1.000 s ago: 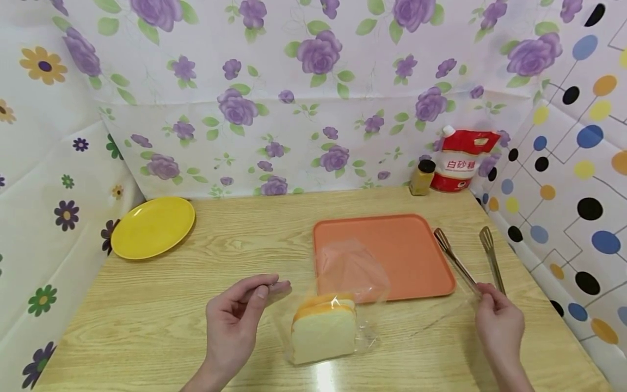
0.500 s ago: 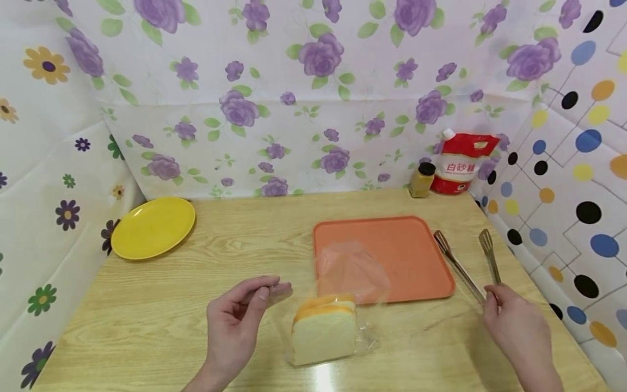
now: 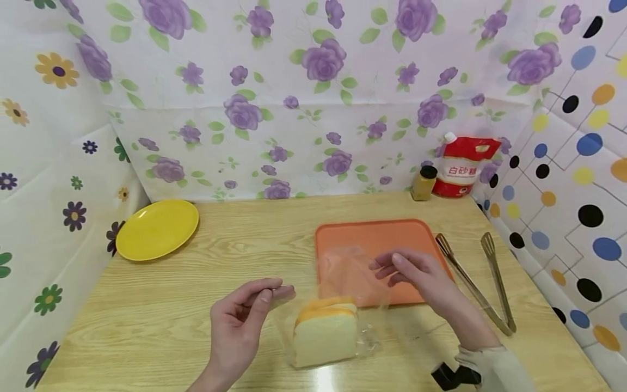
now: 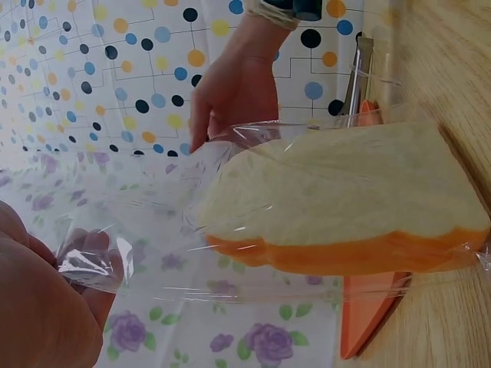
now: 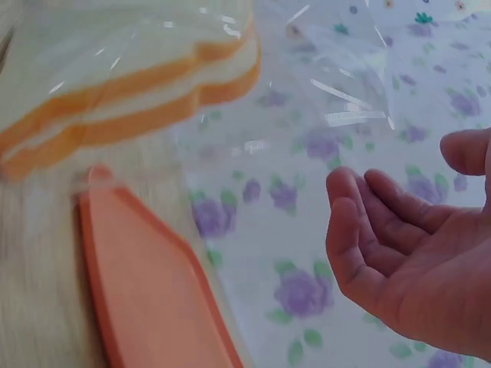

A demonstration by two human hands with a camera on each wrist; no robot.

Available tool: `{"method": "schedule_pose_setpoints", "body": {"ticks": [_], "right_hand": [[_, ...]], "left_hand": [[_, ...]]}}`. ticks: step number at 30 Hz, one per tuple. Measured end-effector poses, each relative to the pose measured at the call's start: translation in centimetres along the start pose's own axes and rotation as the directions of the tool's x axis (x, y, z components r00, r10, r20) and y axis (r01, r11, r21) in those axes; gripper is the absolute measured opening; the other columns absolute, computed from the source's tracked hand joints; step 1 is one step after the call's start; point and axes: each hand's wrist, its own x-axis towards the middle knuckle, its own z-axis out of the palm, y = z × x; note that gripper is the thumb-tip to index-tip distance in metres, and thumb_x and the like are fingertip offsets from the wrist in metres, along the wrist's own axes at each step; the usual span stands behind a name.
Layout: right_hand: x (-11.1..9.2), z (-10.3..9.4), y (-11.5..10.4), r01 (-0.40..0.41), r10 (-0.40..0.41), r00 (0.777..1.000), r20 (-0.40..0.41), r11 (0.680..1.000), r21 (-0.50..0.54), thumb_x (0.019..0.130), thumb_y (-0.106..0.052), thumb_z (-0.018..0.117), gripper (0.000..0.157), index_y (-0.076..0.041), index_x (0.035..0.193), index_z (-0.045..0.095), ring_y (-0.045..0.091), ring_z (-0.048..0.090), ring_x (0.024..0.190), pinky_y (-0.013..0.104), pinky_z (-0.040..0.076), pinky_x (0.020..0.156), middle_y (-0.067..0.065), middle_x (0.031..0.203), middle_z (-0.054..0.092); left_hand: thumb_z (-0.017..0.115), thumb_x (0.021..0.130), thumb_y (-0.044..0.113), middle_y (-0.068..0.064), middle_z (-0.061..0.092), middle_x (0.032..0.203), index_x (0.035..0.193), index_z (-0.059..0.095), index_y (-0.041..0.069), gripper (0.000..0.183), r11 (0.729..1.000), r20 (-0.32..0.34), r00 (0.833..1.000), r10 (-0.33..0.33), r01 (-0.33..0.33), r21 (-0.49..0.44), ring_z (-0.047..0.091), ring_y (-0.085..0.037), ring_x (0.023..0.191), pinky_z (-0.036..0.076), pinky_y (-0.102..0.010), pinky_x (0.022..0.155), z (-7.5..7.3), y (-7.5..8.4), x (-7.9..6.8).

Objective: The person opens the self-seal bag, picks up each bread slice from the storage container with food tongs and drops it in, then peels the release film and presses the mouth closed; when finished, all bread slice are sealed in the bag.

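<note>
Slices of white bread (image 3: 325, 338) with orange crusts stand inside a clear plastic bag (image 4: 165, 257) near the front middle of the table. My left hand (image 3: 238, 326) pinches the bag's mouth between thumb and fingers, left of the bread. Over the front part of the orange tray (image 3: 387, 231) hovers my right hand (image 3: 425, 276). Its fingers are loosely bent and hold nothing, with a gap between thumb and fingers in the right wrist view. Metal tongs (image 3: 498, 283) lie spread on the table, right of the tray.
On the far left is a yellow plate (image 3: 158, 230). A small jar with a black lid (image 3: 423, 185) and a red and white sugar pouch (image 3: 459, 169) stand at the back right. Patterned cloth walls border the wooden table (image 3: 161, 310) on three sides.
My right hand has let go of the tongs, which now rest on the table, and has moved left over the tray. The left hand keeps its pinch on the bag.
</note>
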Motion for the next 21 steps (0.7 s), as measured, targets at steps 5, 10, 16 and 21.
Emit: {"method": "schedule_pose_setpoints", "body": {"ticks": [5,10,16,21], "right_hand": [[1.9,0.9,-0.5,-0.032,0.031,0.999,0.022,0.996,0.083,0.107,-0.012,0.048,0.022,0.005,0.107,0.061,0.022,0.065,0.087,0.033,0.054,0.071,0.012,0.099,0.069],[1.8,1.2,-1.0,0.000,0.008,0.997,-0.081,0.996,0.093,0.103,-0.006,0.056,0.012,0.004,0.098,0.061,0.016,0.063,0.075,0.028,0.053,0.065,0.007,0.085,0.068],[0.8,1.4,-1.8,0.096,-0.096,0.978,-0.188,0.995,-0.006,0.099,0.001,0.059,0.007,0.006,0.096,0.063,0.019,0.063,0.070,0.028,0.053,0.059,0.009,0.081,0.068],[0.5,1.5,-2.0,0.183,-0.182,0.962,-0.204,0.983,-0.017,0.098,0.007,0.057,0.006,0.008,0.096,0.063,0.020,0.063,0.068,0.028,0.053,0.057,0.011,0.081,0.068]], "left_hand": [[0.046,0.098,-0.017,-0.016,0.074,0.101,0.110,0.062,-0.017,0.020,1.000,-0.004,1.000,0.004,-0.004,-0.003,0.073,-0.023,0.092,0.056,-0.041,0.081,-0.2,-0.1,0.0],[0.047,0.099,-0.015,-0.020,0.073,0.100,0.109,0.061,-0.018,0.018,0.998,-0.017,0.999,-0.049,0.050,0.032,0.073,-0.024,0.090,0.057,-0.042,0.078,-0.4,-0.2,0.4],[0.050,0.100,-0.010,-0.025,0.072,0.095,0.108,0.065,-0.014,0.017,0.990,-0.051,0.991,-0.120,0.124,0.069,0.074,-0.025,0.084,0.057,-0.041,0.075,-0.7,-0.5,1.4],[0.050,0.099,-0.013,-0.021,0.073,0.097,0.108,0.064,-0.015,0.017,0.992,-0.022,0.992,-0.123,0.124,0.032,0.074,-0.024,0.085,0.056,-0.040,0.080,-0.9,-0.9,1.7]]}}
